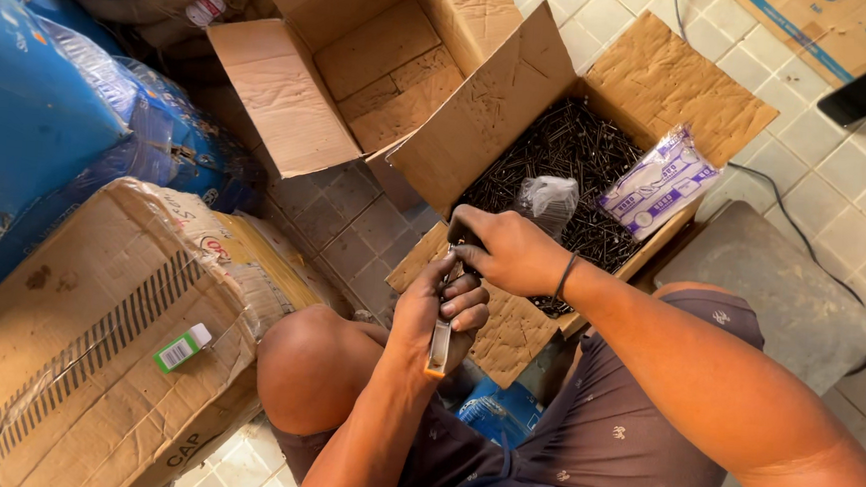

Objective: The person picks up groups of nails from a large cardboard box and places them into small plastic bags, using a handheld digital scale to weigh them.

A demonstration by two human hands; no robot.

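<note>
We are gripping a stiff, light metal strip in our left hand. Our right hand is pinching its top end above the box of dark screws.

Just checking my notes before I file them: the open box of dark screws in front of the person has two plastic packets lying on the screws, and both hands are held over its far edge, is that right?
Not quite. The head view shows the left hand and right hand over the near edge of the box, not the far one. The two plastic packets do lie on the screws.

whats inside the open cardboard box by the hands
The open brown cardboard box holds loose dark screws, a clear plastic bag and a purple-white packet; anything beneath them is hidden.
</note>
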